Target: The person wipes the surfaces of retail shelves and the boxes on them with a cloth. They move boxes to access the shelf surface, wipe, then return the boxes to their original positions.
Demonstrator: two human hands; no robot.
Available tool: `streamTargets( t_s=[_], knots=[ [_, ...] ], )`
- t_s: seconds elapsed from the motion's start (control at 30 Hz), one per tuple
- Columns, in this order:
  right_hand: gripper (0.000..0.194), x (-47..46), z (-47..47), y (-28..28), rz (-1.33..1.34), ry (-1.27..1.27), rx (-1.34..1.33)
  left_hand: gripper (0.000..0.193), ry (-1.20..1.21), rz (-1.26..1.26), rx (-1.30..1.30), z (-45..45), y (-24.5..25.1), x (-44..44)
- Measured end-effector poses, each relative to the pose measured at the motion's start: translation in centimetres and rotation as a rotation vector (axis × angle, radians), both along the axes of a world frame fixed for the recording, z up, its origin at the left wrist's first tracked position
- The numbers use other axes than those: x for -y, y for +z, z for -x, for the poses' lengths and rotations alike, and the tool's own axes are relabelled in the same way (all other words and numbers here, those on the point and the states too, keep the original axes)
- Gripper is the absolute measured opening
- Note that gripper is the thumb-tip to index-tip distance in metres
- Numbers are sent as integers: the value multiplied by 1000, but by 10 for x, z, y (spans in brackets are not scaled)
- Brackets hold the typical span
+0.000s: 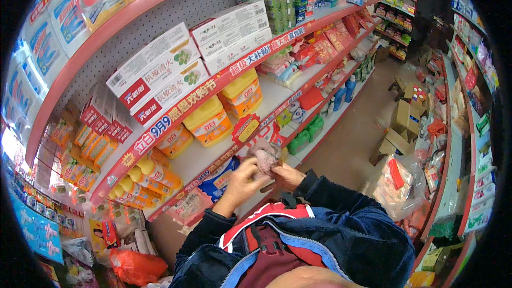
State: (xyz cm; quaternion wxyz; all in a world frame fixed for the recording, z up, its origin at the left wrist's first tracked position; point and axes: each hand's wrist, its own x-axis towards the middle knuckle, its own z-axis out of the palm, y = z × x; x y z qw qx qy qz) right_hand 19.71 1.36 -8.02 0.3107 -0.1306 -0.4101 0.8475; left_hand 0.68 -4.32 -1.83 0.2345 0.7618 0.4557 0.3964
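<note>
A crumpled, greyish-pink cloth (pixel 265 156) is bunched up between both hands in front of the store shelf. My left hand (pixel 244 182) grips it from the left, fingers curled at its edge. From the right, my right hand (pixel 287 174) pinches its lower right part between thumb and fingers. Just beyond the cloth, a red price tag (pixel 245 128) hangs at the shelf edge. Yellow-lidded orange tubs (pixel 208 122) stand on the shelf behind it, and a blue package (pixel 218 178) lies on a lower shelf left of my hands.
White toothpaste cartons (pixel 160 76) are stacked on the upper shelf. Orange bottles (pixel 156 172) stand at the lower left, above a red plastic bag (pixel 138 266). Opened cardboard boxes (pixel 406 118) and a clear bag of goods (pixel 396 184) line the aisle at right, beside another shelf (pixel 448 144).
</note>
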Motion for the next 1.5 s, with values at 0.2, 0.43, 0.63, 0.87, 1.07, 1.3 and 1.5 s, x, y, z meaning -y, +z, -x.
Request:
streamTargets(
  t_s=[0.2,0.43,0.63,0.87,1.07,1.3,1.5],
  knots=[
    [44,-27,-42,-24,182,-151,-110,28,-225,-40,-191,-50,3,-36],
    [30,-57,-81,-27,195,-274,-39,32,-302,68,-232,-90,1,-58],
    [18,-85,-108,-38,283,-455,-30,31,-244,55,-161,-100,15,-71],
    [20,-91,-136,-45,274,-537,48,28,-123,73,-105,-91,17,-69],
    [40,-65,-109,-21,142,-291,-60,80,-100,55,-157,-98,-5,-56],
    [62,-32,-79,22,126,152,-213,64,-12,-189,-18,-89,-9,-55],
    [65,-30,-84,-1,-1,90,3,51,-71,-69,18,-87,-2,-44]
  ],
)
